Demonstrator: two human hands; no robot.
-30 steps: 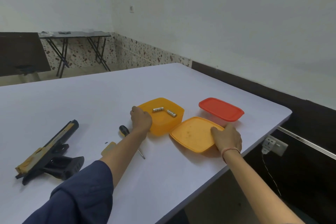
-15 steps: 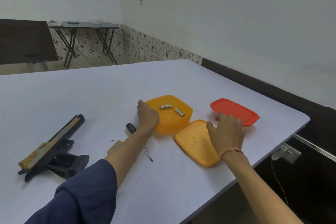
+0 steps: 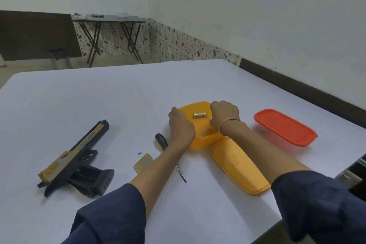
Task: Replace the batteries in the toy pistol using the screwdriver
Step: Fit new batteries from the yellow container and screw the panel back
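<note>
**A:** Where are the batteries kept?

**B:** One battery [image 3: 199, 115] is seen inside the open yellow box [image 3: 200, 136], mid-table. The left hand [image 3: 181, 127] is curled against the box's near-left wall to steady it. The right hand [image 3: 224, 115] is dipped inside with fingers curled under; whether anything is pinched cannot be told.

**A:** How is a battery likely to handle?

**B:** It is judged small, rigid, smooth and apt to roll, so it is best pinched across its middle.

**A:** And the toy pistol?

**B:** The toy pistol [image 3: 76, 157] is laid on its side well to the left, untouched. The screwdriver [image 3: 168, 155] is lying between pistol and box, partly under the left forearm.
</note>
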